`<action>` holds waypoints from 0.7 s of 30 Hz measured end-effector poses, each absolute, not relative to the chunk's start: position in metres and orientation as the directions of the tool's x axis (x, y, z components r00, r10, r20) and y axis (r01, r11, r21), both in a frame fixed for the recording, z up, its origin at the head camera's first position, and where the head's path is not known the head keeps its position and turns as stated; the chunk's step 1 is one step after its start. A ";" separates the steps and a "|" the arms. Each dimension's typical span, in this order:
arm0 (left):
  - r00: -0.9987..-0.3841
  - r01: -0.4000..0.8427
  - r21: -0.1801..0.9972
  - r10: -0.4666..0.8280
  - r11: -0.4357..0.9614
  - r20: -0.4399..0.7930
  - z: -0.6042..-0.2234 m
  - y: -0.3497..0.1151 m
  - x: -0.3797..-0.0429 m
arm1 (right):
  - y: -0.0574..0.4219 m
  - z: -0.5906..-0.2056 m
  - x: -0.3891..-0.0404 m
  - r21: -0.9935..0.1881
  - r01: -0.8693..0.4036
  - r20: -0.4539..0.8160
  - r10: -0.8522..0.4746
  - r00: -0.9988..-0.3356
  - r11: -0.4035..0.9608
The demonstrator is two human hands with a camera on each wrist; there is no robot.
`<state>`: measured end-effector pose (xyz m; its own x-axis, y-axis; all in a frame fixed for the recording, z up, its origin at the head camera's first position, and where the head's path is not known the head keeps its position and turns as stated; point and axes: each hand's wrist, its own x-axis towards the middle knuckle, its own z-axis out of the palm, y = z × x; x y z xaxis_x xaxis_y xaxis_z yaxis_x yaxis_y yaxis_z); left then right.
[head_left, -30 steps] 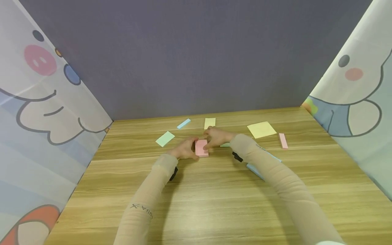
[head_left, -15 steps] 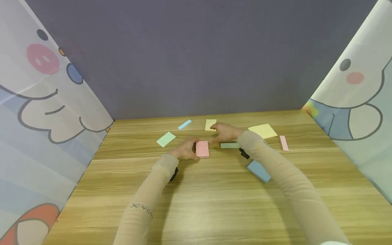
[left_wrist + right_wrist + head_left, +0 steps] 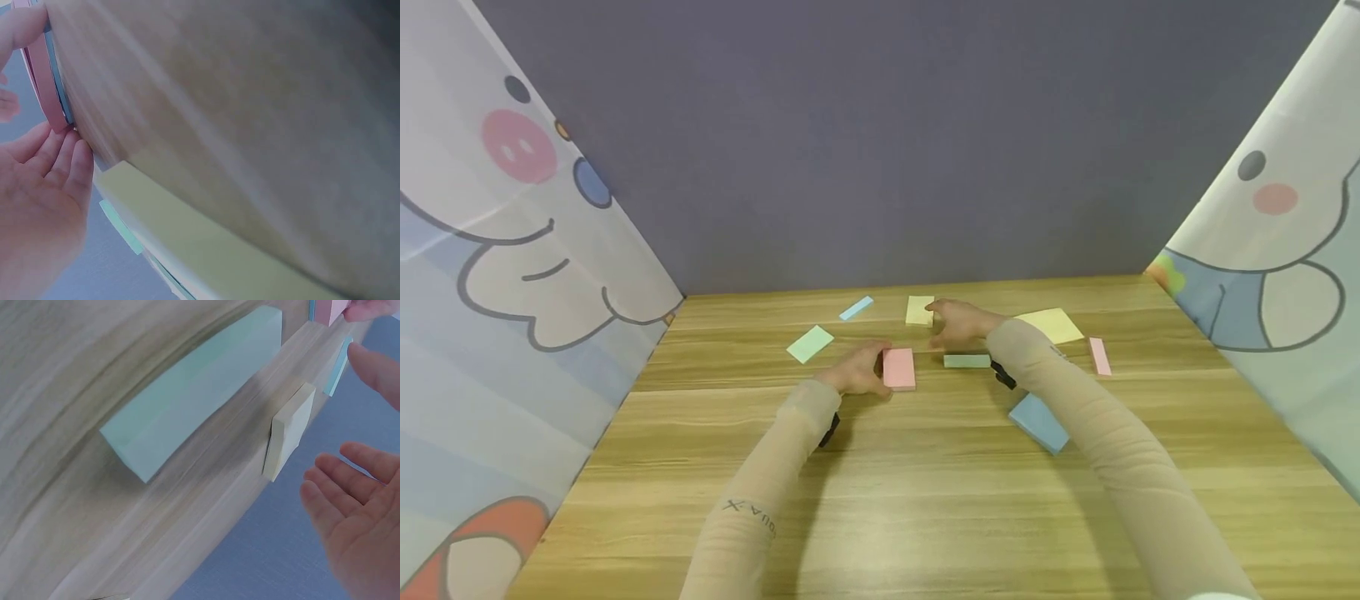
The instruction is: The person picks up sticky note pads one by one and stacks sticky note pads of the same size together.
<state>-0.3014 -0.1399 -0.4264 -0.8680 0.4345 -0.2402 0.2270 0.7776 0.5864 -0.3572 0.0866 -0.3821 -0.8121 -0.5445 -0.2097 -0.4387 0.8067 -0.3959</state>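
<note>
A pink sticky note pad [image 3: 898, 369] lies mid-table, and my left hand [image 3: 859, 369] holds it by its left side. In the left wrist view, thumb and fingers are at opposite ends of the pink pad [image 3: 44, 78], with a blue layer beneath it. My right hand [image 3: 961, 323] is off the pink pad, fingers apart and holding nothing. Its fingertips overlap the right edge of the small yellow pad [image 3: 918, 311] in the head view; the right wrist view shows a gap between them. Just below this hand lies a narrow green pad [image 3: 966, 361].
Left of centre are a green pad [image 3: 810, 344] and a narrow blue pad [image 3: 856, 308]. Toward the right lie a larger yellow pad [image 3: 1054, 325], a narrow pink pad [image 3: 1100, 356] and a thick blue pad [image 3: 1037, 422], partly behind the right sleeve. A grey-blue panel [image 3: 895, 150] rises behind the table.
My right hand has let go of the pink pad and moved right, uncovering the narrow green pad and more of the blue one. The left hand stays at the pink pad.
</note>
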 end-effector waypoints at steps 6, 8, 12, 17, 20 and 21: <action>-0.870 0.222 0.588 0.430 0.778 -0.241 -0.425 -0.140 -0.300 | 0.087 -0.381 -0.363 -0.391 -0.452 -0.196 -0.552 -0.810 0.802; -0.872 0.217 0.586 0.425 0.780 -0.243 -0.425 -0.140 -0.299 | 0.087 -0.382 -0.365 -0.392 -0.450 -0.207 -0.553 -0.807 0.803; -0.875 0.227 0.574 0.424 0.787 -0.235 -0.425 -0.139 -0.299 | 0.087 -0.383 -0.369 -0.417 -0.406 -0.248 -0.531 -0.810 0.813; -0.873 0.246 0.562 0.433 0.790 -0.227 -0.426 -0.139 -0.300 | 0.086 -0.387 -0.377 -0.498 -0.330 -0.275 -0.507 -0.817 0.802; -0.872 0.251 0.560 0.436 0.789 -0.223 -0.427 -0.140 -0.301 | 0.087 -0.391 -0.383 -0.543 -0.283 -0.290 -0.493 -0.820 0.790; -0.872 0.249 0.563 0.435 0.788 -0.224 -0.428 -0.140 -0.301 | 0.087 -0.392 -0.384 -0.552 -0.273 -0.295 -0.491 -0.820 0.788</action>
